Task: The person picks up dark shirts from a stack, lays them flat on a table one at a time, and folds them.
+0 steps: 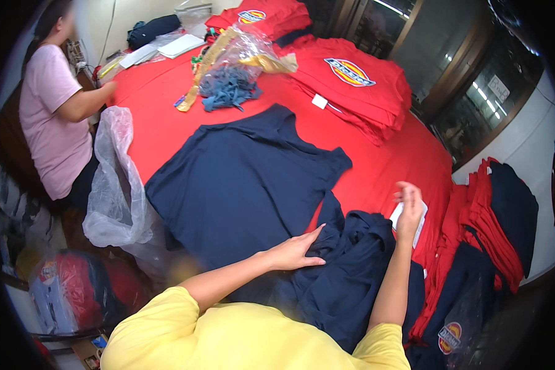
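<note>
Hand positions tell most of the story: the left hand (297,251) is laid flat, fingers open and spread, on a bunched navy garment (345,271) at the near edge of the red tabletop (382,166), apparently so that the loose cloth is pinned and kept from sliding. The right hand (408,209) is raised just beyond the heap, fingers loosely curled about a small white tag or card (398,214); how firmly it is pinched cannot be told, since the hand is blurred. Beside the heap, toward the left, a navy T-shirt (240,185) is spread flat and smooth on the tabletop, seemingly laid out that way for folding. Farther back, a stack of red shirts (351,86) with a printed chest emblem is kept in a neat pile, well apart from the working area. A clear plastic bag (114,185) hangs crumpled over the left edge. More red and navy garments (493,228) are draped at the right. Another person in a pink top (52,117) is seated at the far left.
</note>
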Demonstrator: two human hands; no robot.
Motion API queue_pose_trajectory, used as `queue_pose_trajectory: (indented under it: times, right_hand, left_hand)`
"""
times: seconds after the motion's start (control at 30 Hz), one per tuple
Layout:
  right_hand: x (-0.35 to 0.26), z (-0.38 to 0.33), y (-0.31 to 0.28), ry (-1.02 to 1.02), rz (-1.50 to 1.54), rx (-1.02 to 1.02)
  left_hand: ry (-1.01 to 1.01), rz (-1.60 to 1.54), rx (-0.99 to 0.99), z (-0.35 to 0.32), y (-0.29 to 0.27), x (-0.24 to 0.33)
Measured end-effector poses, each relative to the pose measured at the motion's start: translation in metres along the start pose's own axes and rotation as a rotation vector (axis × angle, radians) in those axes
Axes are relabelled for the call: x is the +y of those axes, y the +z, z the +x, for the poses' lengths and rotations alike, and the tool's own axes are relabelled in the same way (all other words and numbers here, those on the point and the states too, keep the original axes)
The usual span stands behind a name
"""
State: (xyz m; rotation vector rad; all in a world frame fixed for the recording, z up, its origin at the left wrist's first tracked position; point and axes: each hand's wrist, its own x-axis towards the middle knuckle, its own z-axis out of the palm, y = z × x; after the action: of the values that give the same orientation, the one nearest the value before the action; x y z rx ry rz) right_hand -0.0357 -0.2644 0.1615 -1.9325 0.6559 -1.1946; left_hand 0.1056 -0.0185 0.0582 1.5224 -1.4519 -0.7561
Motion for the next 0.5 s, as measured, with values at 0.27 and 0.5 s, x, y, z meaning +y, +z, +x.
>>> queue_pose_trajectory:
  times: [0.27, 0.5]
  right_hand:
    - [-0.038, -0.1, 0.123, -0.015, -0.384, -1.032]
    - [-0.027, -0.108, 0.144, 0.014, -0.781, -0.867]
  left_hand:
    - [-0.118, 0.274, 0.77, -0.032, -0.146, -0.055]
    - [-0.46, 0.8, 0.994, -0.105, -0.252, -0.18]
